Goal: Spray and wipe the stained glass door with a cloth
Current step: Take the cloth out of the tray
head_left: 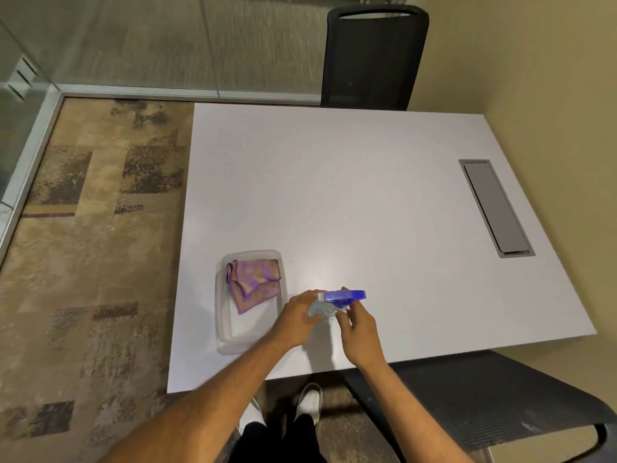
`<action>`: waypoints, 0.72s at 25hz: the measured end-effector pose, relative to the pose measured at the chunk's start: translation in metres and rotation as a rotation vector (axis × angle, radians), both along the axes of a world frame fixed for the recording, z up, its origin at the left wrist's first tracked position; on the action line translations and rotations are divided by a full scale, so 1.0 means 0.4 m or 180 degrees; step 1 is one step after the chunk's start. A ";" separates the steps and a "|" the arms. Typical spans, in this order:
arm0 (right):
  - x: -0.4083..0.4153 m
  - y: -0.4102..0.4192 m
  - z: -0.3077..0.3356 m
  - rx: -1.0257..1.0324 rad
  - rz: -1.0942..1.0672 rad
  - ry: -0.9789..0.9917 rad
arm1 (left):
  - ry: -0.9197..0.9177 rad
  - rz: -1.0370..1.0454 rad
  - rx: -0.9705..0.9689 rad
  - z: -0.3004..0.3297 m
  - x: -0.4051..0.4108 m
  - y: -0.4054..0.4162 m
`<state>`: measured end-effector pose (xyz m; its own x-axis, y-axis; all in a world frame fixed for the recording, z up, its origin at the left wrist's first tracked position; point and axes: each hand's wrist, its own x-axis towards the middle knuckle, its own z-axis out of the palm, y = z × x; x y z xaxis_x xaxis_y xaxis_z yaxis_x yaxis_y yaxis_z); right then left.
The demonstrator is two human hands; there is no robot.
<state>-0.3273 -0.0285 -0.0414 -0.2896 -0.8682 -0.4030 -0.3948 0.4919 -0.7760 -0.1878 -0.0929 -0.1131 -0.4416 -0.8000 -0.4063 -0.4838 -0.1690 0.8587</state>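
A spray bottle point(329, 304) with a blue trigger head and clear body stands on the white table point(367, 195) near its front edge. My left hand point(297, 320) grips the bottle's body from the left. My right hand point(359, 324) touches the bottle just under the blue head with curled fingers. A folded purple and tan cloth point(255, 282) lies in a clear plastic tray point(227, 332) just left of my hands. Glass panels point(150, 38) in a metal frame run along the far and left sides of the room.
A black mesh chair point(374, 58) stands at the table's far side and another chair point(500, 406) at the near right. A grey cable hatch point(495, 207) is set into the table at the right. Patterned carpet point(83, 262) lies left of the table.
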 end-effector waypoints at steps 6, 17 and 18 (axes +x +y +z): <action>0.061 0.012 0.006 0.0971 0.0048 0.0280 | -0.0930 -0.0071 -0.0406 0.062 0.147 -0.040; 0.287 -0.173 -0.109 0.0184 0.0997 -0.0098 | -0.1481 0.0086 -0.0388 0.017 0.301 -0.167; 0.294 -0.189 -0.132 0.0140 0.0972 -0.0092 | -0.1421 0.0159 -0.0305 0.004 0.291 -0.171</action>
